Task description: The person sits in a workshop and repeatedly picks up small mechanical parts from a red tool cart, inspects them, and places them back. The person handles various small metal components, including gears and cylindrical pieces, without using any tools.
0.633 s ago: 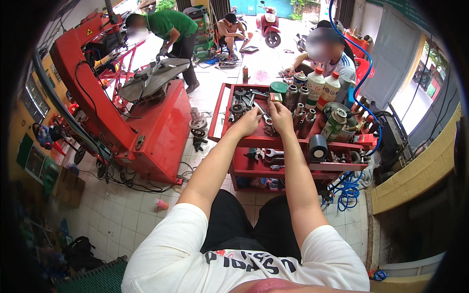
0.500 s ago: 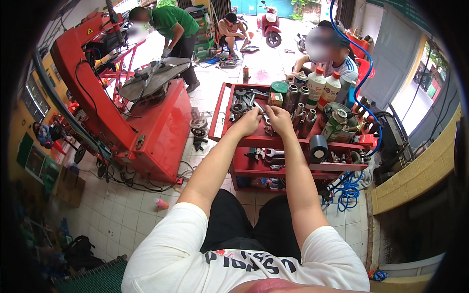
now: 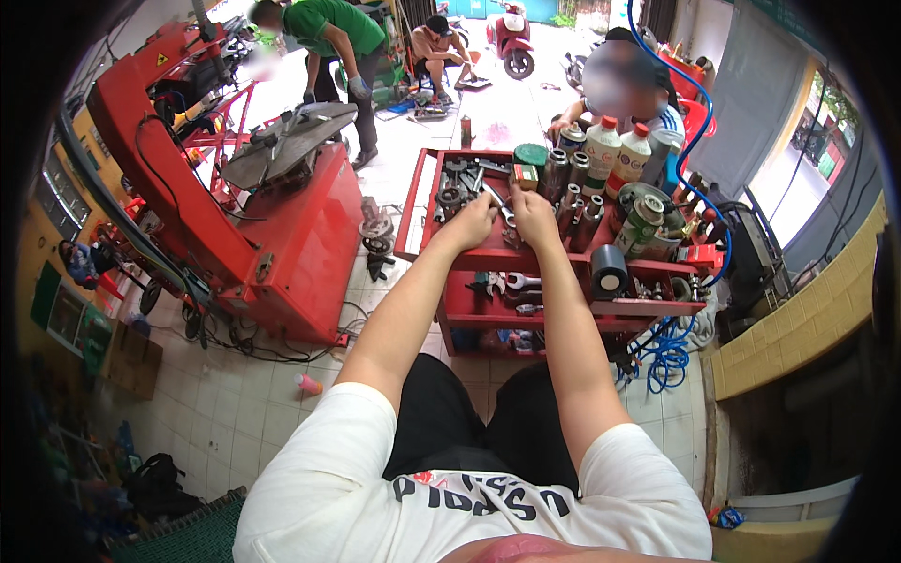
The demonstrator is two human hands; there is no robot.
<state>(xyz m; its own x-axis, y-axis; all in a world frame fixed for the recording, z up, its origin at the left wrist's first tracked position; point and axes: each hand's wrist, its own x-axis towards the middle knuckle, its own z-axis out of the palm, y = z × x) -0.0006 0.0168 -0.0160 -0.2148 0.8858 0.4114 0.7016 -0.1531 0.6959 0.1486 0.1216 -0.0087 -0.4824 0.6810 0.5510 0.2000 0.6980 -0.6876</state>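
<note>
Both my hands are over the top tray of a red tool cart (image 3: 488, 251). My left hand (image 3: 473, 223) is closed, with a slim silver metal tool (image 3: 494, 195) showing at its fingertips; its exact kind is too small to tell. Just to the right, my right hand (image 3: 533, 220) has curled fingers and points forward near a small box (image 3: 526, 176). Whatever those fingers hold, if anything, is hidden. Between the hands lies a wrench (image 3: 508, 215). Loose metal tools and sockets (image 3: 452, 195) fill the tray's left part.
Metal cylinders (image 3: 556, 171), white bottles (image 3: 602, 143) and a green-white can (image 3: 642, 225) crowd the cart's right side. A red machine (image 3: 300, 253) stands left. A co-worker in green (image 3: 336, 38) bends beyond it; another person (image 3: 648, 103) is behind the cart. Blue hose (image 3: 668, 361) coils on the floor.
My hands have moved slightly apart, and the wrench between them now shows. The view has shifted a little. The co-worker in green has moved their arms, with both gloved hands now showing.
</note>
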